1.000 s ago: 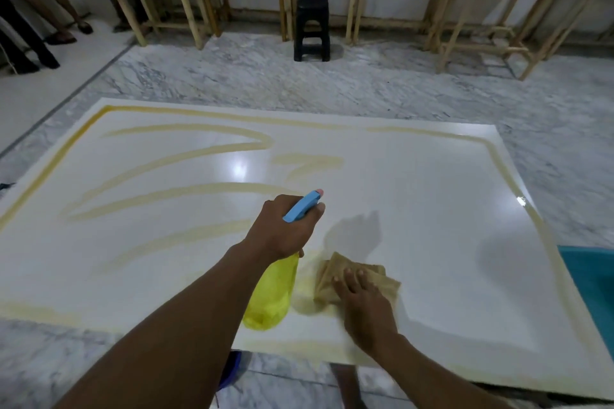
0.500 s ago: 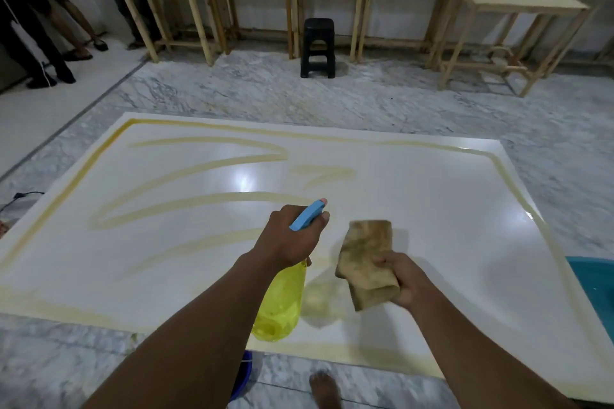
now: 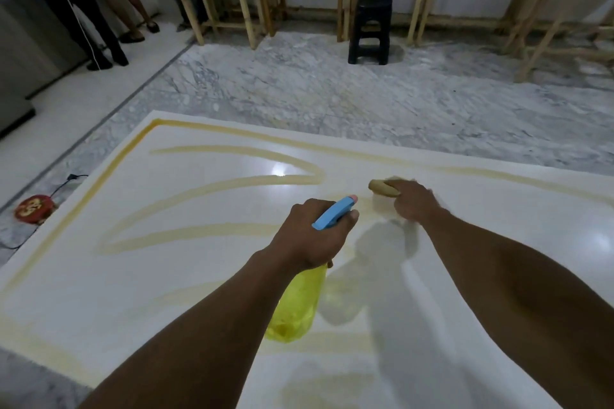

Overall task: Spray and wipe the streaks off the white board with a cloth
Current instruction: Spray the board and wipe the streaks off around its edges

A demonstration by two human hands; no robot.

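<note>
The left grip [image 3: 312, 232] is curled round the neck of a yellow plastic spray bottle with a blue trigger head [image 3: 295, 305], held above the near middle of the large glossy white board [image 3: 199, 276]. The right grip [image 3: 413, 201], blurred, clutches a folded tan cloth [image 3: 382, 189] at the board's centre, beside curved yellowish streaks [image 3: 206, 232].

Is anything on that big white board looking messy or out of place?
Yes. Yellow-brown streaks smear the white board: curved bands across its left half and a line along its edges. The right hand holds a cloth against it near the middle; the left hand grips a spray bottle.
</note>
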